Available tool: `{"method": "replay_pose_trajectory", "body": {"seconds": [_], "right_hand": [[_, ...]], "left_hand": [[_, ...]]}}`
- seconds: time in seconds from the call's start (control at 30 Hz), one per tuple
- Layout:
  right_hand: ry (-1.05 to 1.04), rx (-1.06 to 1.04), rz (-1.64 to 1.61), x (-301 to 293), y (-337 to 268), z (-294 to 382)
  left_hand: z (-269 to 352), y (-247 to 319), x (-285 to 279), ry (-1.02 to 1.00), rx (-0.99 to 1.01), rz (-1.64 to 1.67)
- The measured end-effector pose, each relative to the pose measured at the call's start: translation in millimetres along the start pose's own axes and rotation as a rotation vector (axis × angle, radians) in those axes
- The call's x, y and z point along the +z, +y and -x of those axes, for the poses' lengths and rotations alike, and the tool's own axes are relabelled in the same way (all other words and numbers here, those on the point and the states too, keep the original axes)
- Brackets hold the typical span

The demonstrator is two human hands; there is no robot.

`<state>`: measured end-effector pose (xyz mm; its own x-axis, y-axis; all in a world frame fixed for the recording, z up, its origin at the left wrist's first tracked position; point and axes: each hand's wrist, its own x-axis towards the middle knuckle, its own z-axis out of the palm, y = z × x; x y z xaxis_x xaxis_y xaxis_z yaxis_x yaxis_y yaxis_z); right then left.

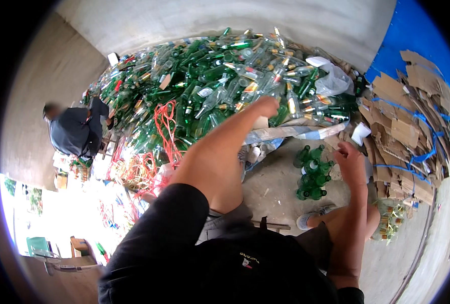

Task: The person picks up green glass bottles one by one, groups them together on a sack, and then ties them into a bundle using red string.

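Note:
My left hand [269, 106] reaches forward over the near edge of a big heap of glass bottles [209, 83], mostly green and clear. A green bottle [280, 115] lies right by its fingers; whether they grip it is hidden. On the concrete floor before me, a tight group of several green glass bottles [313, 173] stands upright. Just to the right of that group is my right hand [349, 156], its fingers loosely curled and apart, with nothing visible in them.
A striped tarpaulin [297, 132] edges the heap. Red plastic twine [166, 121] tangles at the left. Strapped flattened cardboard [403, 129] is stacked at right, near bundled clear bottles [390, 222]. A person in dark clothes [75, 129] sits at the heap's far left.

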<state>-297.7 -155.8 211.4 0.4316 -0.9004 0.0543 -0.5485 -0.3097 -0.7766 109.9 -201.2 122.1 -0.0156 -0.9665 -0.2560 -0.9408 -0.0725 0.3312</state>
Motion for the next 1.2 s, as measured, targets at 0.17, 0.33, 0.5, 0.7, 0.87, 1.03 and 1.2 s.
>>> {"method": "replay_pose_trajectory", "body": {"seconds": [0.17,0.33,0.5,0.7,0.87,1.03,1.2], "right_hand": [[-0.015,0.027,0.002,-4,10,4],[-0.032,0.043,-0.048,-3,19,6],[-0.079,0.116,-0.022,10,12,2],[-0.130,0.172,0.035,36,8,-14],[-0.105,0.233,0.135,52,12,-26],[-0.099,0.264,0.243,66,14,-42],[-0.141,0.247,0.222,78,3,-54]], "left_hand": [[80,-107,-76,0.202,-0.197,0.443],[185,-236,2,-0.200,-0.439,-0.690],[226,-286,152,-0.217,-0.784,0.163],[156,-266,222,0.238,-0.849,1.077],[76,-272,219,0.362,-1.221,1.031],[14,-296,213,0.498,-1.447,1.124],[-15,-286,202,0.585,-1.767,1.172]]}}
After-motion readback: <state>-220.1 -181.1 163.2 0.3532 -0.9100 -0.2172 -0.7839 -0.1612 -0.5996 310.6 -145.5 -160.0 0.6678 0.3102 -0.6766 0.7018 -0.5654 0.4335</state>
